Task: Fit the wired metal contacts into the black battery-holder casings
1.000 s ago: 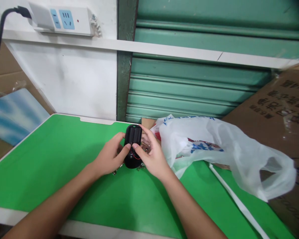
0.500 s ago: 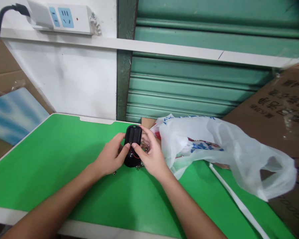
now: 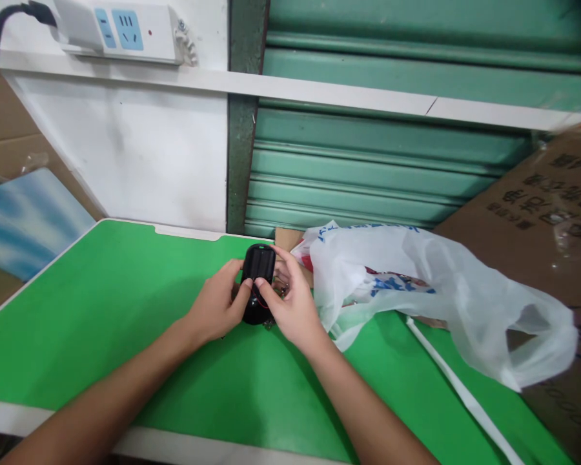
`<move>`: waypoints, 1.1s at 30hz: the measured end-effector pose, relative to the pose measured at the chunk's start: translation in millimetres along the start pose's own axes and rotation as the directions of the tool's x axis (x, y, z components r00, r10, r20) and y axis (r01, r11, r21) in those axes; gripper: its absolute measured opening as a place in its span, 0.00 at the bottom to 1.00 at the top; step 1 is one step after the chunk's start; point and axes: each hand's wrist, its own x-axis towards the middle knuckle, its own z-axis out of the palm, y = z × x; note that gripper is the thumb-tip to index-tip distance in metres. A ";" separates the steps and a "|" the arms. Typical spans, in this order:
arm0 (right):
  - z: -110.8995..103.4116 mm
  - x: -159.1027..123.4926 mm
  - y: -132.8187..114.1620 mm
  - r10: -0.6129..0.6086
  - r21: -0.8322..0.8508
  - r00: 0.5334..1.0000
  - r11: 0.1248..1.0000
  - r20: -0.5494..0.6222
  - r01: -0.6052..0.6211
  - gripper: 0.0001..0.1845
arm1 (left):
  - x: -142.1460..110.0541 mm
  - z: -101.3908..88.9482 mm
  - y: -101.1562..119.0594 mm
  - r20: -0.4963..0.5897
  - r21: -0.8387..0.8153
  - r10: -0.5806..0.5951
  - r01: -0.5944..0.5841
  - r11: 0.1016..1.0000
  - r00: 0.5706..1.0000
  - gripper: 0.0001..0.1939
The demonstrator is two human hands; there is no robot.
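Between both hands is a black plastic case [image 3: 260,259] with rounded ends, long hollow slots inside and a thin red wire near its lower part; it looks like a battery holder. My left hand [image 3: 217,300] grips its left side, thumb pressed on the lower middle. My right hand [image 3: 293,300] closes on the right side, its thumb beside the other one. Just below the case shows a glossy black rounded part [image 3: 257,312]; whether the two are joined I cannot tell. Small metal bits [image 3: 270,324] lie on the table behind the right hand, partly hidden.
A green-topped table [image 3: 101,310] with a white edge lies under the hands. To the right sits a white plastic bag [image 3: 397,271], with a white strip [image 3: 465,394] in front. A cardboard box [image 3: 523,213] stands at right; a power strip [image 3: 140,35] hangs on the wall.
Almost nothing differs. Both hands keep the black case in the same place, with the thumbs only slightly shifted.
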 end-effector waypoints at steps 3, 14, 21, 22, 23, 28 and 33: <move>1.1 -0.7 1.4 -0.012 -0.002 1.000 1.000 -0.002 0.012 0.31 | -0.2 2.2 -0.3 -0.020 0.022 0.009 -0.008 1.000 1.000 0.15; 4.8 -3.2 2.9 0.003 0.003 1.000 1.000 -0.004 -0.003 0.31 | -3.1 5.1 3.6 -0.082 0.120 -0.021 0.031 0.992 0.996 0.14; -7.6 6.7 -2.5 0.031 0.146 0.999 0.989 0.039 -0.036 0.31 | 0.0 -2.3 6.6 0.049 -0.277 -0.143 0.151 0.949 0.988 0.16; -9.2 7.4 -2.8 0.036 0.159 0.999 0.986 0.028 -0.040 0.30 | 1.2 -3.3 6.6 0.078 -0.338 -0.163 0.180 0.924 0.983 0.16; -10.2 7.8 -2.9 0.041 0.170 0.999 0.984 0.018 -0.043 0.30 | 2.4 -3.7 6.4 0.102 -0.388 -0.183 0.208 0.898 0.978 0.16; -9.9 6.0 -4.0 0.060 0.183 0.998 0.981 0.025 -0.064 0.26 | 5.0 -0.6 4.1 0.156 -0.498 -0.210 0.260 0.827 0.965 0.20; -10.2 6.2 -5.8 0.033 0.125 0.999 0.991 0.034 -0.037 0.18 | 4.7 1.0 5.5 0.167 -0.550 -0.230 0.284 0.785 0.959 0.19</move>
